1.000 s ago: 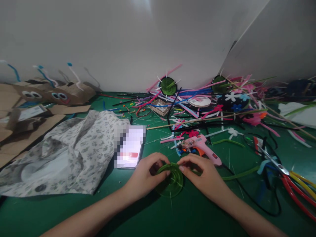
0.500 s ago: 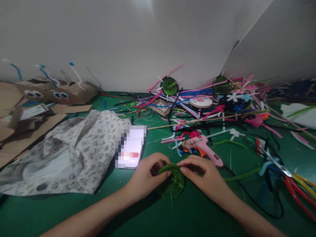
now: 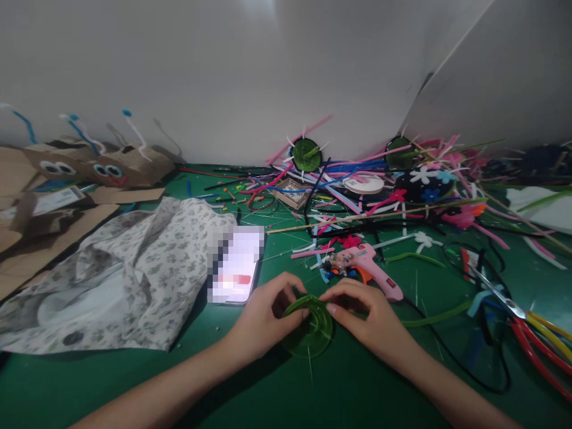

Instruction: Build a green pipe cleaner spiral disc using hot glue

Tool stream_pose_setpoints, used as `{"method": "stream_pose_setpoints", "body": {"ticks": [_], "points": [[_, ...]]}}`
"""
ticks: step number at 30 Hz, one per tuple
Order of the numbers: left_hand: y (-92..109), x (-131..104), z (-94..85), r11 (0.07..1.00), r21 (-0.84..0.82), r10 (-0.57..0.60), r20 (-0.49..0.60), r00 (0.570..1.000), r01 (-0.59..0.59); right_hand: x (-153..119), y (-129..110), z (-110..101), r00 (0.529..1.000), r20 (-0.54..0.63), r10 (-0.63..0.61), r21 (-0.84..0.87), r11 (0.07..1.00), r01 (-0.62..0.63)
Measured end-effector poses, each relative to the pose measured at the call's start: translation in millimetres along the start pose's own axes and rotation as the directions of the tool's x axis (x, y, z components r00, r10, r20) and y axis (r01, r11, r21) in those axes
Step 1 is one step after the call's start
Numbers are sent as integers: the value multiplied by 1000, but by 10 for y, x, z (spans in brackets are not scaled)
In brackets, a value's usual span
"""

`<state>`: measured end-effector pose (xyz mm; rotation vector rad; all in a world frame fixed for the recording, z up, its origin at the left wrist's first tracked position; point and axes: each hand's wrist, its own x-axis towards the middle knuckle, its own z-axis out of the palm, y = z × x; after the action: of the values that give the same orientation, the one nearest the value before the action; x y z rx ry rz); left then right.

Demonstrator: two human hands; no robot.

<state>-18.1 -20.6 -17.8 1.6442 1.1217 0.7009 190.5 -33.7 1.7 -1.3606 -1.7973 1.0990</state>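
Note:
A round green coil (image 3: pixel 313 333), wound from a fuzzy strip, is between my two hands near the front of the table. My left hand (image 3: pixel 272 313) pinches its upper left edge, thumb on the inner turns and fingers behind. At the upper right edge, my right hand (image 3: pixel 364 307) pinches the green strip between thumb and forefinger. A length of green strip (image 3: pixel 440 316) runs out to the right from behind my right hand. Just beyond the hands lies a pink glue gun (image 3: pixel 373 268), its nozzle pointing left.
A phone (image 3: pixel 236 265) and a patterned cloth (image 3: pixel 147 268) lie to the left, with cardboard figures (image 3: pixel 120 170) behind. Scissors (image 3: pixel 513 307) rest at the right. Pipe cleaners (image 3: pixel 348 170) and a thin stick (image 3: pixel 379 215) spread across the back. A black cord (image 3: pixel 465 378) curves at the right.
The view has shifted very slightly. Both hands keep their pinches on the green coil, with hardly any finger movement.

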Motion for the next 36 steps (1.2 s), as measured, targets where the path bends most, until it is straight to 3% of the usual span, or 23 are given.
{"method": "stream_pose_setpoints", "body": {"ticks": [5,13,17,21,28,36], "points": [[0,-8,3,1000,-1,23,3,1000,-23,-16,-54,36,1000,5,-24,-40,999,25],[-3,-16,3,995,51,87,4,996,-87,16,-79,-70,992,-122,-29,45,998,35],[-14,-9,0,989,69,128,-5,992,-127,147,-254,-157,995,-41,-94,-74,993,90],[-14,-13,-10,981,95,172,-10,985,-170,249,-400,-84,990,19,-137,-168,976,138],[-12,-31,-14,971,107,218,-10,976,-216,202,-438,42,997,-3,-78,-191,979,75],[-14,-63,-20,953,133,276,-4,961,-273,-30,-394,141,986,-162,-31,-174,985,2]]}}
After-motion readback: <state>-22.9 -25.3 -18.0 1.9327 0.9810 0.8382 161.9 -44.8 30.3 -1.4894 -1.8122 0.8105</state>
